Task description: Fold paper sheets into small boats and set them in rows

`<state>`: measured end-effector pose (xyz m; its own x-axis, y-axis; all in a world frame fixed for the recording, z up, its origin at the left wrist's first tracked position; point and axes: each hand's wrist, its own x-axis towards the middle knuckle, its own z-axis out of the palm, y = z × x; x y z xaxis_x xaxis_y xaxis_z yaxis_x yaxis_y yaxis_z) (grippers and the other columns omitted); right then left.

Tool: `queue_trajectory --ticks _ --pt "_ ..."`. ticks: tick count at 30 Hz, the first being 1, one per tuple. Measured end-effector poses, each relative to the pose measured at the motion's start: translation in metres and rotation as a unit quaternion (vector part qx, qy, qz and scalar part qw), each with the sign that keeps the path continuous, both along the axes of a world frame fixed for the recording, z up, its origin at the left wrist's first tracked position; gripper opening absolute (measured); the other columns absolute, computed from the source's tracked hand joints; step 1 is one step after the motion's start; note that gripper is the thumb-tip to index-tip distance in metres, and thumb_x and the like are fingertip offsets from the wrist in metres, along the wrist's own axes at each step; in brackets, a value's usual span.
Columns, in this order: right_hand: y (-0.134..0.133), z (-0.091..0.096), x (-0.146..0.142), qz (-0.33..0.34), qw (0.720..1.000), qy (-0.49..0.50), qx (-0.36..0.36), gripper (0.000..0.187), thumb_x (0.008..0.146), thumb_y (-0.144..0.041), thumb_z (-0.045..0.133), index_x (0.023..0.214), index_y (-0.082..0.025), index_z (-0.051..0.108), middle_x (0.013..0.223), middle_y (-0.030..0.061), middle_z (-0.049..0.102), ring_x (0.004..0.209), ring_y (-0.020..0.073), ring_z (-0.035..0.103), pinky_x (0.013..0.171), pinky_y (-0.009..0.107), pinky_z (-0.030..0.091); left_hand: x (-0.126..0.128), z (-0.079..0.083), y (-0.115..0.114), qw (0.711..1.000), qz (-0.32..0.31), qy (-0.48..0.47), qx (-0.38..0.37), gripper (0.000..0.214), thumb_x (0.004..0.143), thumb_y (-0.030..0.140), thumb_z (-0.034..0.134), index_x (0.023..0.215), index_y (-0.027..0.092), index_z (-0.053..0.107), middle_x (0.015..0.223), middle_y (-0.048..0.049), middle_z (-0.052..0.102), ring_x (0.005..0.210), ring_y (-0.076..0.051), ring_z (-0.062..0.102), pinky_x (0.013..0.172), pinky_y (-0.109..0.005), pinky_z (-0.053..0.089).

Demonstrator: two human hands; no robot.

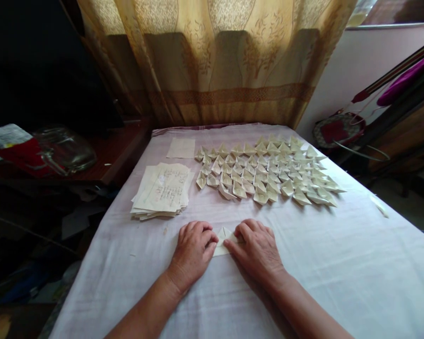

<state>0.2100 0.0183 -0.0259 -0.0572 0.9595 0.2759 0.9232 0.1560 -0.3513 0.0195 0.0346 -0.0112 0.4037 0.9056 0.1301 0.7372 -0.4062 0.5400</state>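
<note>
Left hand (192, 252) and right hand (257, 249) both half-curled, fingertips pinning folded paper (224, 234) flat on tablecloth (339, 263) between them, probably for a sharp crease. Sheet stack (162, 190) at left, finished folds (268, 172) rowed beyond.

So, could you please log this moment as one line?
left hand: on small cream folded paper piece | right hand: on it too | under: white cloth
</note>
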Motion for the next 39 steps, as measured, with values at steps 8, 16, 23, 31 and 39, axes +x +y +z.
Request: queue_trajectory --ticks 8,16,23,31,39 --pt "0.000 -0.011 0.030 -0.015 0.997 0.077 0.000 0.010 0.083 -0.028 0.061 0.075 -0.023 0.065 0.096 0.0029 0.066 0.091 0.0223 0.060 0.079 0.036 0.036 -0.002 -0.001 0.002 1.000 -0.009 0.001 -0.002 0.012 0.083 0.012 0.068 0.087 0.024 0.070 0.106 -0.0024 0.067 0.107 -0.023 0.057 0.094 -0.041 0.039" --pt "0.000 -0.010 0.028 0.000 0.994 0.103 0.028 0.016 0.089 -0.024 0.053 0.083 -0.023 0.067 0.098 0.0048 0.068 0.095 0.0217 0.061 0.085 0.036 0.038 -0.002 -0.001 0.004 1.000 -0.008 0.013 -0.001 0.013 0.082 0.013 0.066 0.085 0.025 0.071 0.106 -0.0021 0.067 0.106 -0.023 0.058 0.093 -0.040 0.039" --pt "-0.006 -0.005 0.018 0.027 0.997 0.066 -0.006 0.011 0.082 -0.031 0.066 0.090 -0.024 0.067 0.115 0.0075 0.066 0.108 0.0266 0.058 0.092 0.042 0.037 0.005 0.008 0.006 0.999 0.002 0.045 -0.007 0.002 0.083 0.022 0.069 0.081 0.023 0.068 0.102 -0.0020 0.067 0.104 -0.023 0.057 0.095 -0.040 0.037" --pt "-0.006 -0.009 0.014 0.020 0.997 0.069 -0.010 0.015 0.078 -0.028 0.065 0.093 -0.024 0.067 0.118 0.0085 0.065 0.111 0.0274 0.058 0.092 0.044 0.039 0.017 0.024 0.019 0.988 -0.111 0.107 -0.012 0.047 0.083 0.010 0.058 0.127 0.026 0.056 0.135 -0.0048 0.059 0.127 -0.024 0.047 0.108 -0.043 0.030" --pt "-0.004 -0.015 0.017 0.027 0.997 0.068 0.020 0.016 0.079 -0.032 0.063 0.092 -0.025 0.068 0.118 0.0077 0.066 0.109 0.0283 0.060 0.090 0.045 0.042 0.041 0.045 0.042 0.960 -0.177 0.215 -0.029 0.016 0.079 0.020 0.064 0.094 0.020 0.067 0.100 -0.0083 0.067 0.105 -0.028 0.057 0.095 -0.043 0.036"
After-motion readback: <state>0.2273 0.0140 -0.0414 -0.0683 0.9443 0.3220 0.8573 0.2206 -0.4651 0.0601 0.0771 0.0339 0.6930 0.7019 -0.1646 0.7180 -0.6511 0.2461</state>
